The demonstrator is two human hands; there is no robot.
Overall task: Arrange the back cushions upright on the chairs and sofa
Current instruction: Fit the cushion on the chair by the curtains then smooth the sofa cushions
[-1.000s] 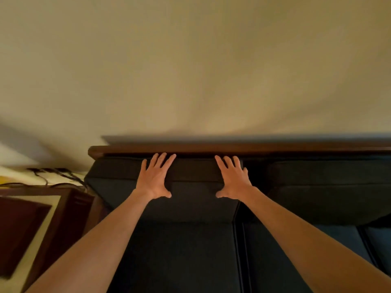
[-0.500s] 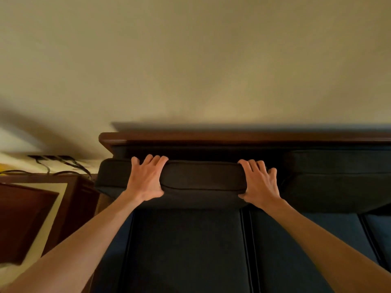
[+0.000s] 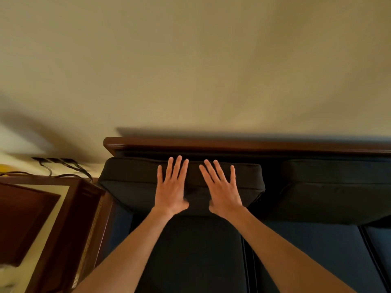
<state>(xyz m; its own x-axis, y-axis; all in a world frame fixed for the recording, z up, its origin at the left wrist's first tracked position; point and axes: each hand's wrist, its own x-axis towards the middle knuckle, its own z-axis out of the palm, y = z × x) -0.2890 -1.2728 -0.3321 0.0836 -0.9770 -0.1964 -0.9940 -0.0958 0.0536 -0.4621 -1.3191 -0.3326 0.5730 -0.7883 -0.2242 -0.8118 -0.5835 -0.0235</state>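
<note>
A dark back cushion stands upright at the left end of the sofa, leaning toward the wooden back rail. My left hand lies flat on its front face, fingers spread. My right hand lies flat beside it, also spread, a little to the right. Neither hand grips anything. A second dark back cushion stands upright to the right, with a dark gap between the two. Dark blue seat cushions lie below.
A dark wooden side table stands against the sofa's left end. Black cables run along the floor behind it. A plain beige wall rises behind the sofa.
My hands let go of the cushion's top edge and moved inward, now pressing flat on its face. The cushion went from tipped forward to upright.
</note>
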